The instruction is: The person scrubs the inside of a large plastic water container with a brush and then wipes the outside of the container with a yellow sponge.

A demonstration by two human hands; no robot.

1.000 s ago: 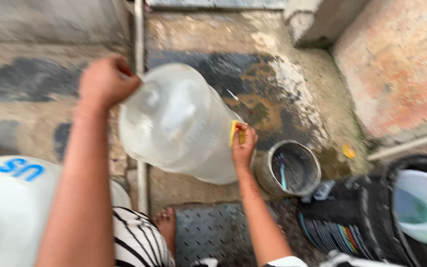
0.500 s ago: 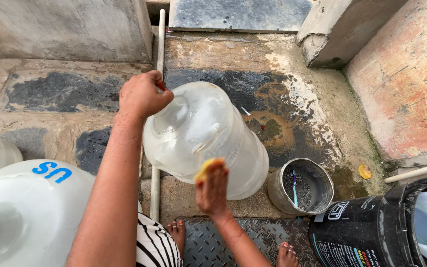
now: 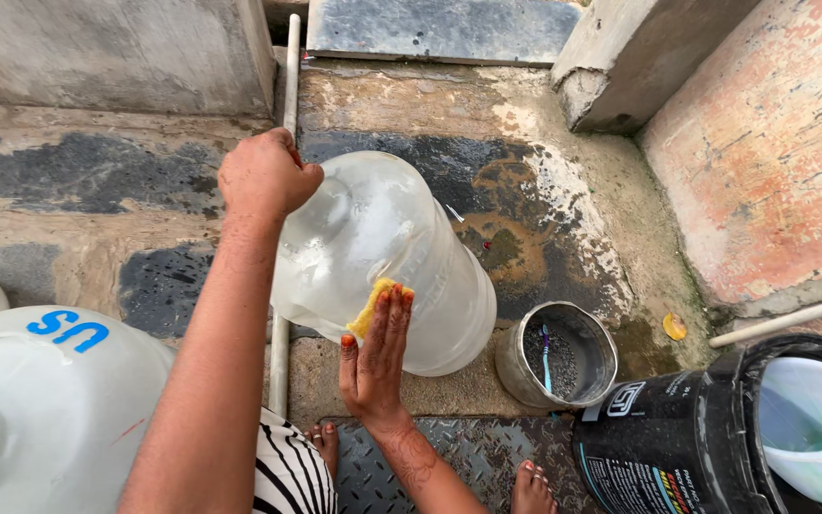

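Fingers, right hand (image 3: 380, 357): pressed together, flat on yellow sponge (image 3: 371, 306)
Fingers, left hand (image 3: 265, 176): curled round the neck of the clear water jug (image 3: 401, 257)
Jug: tilted, between both hands
Metal tin (image 3: 557, 355): right of right fingers

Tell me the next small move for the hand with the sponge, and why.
Probably slide the right hand and its yellow sponge sideways across the clear water jug. The sponge lies flat against the jug's side, and the left hand grips the neck end, steadying it.
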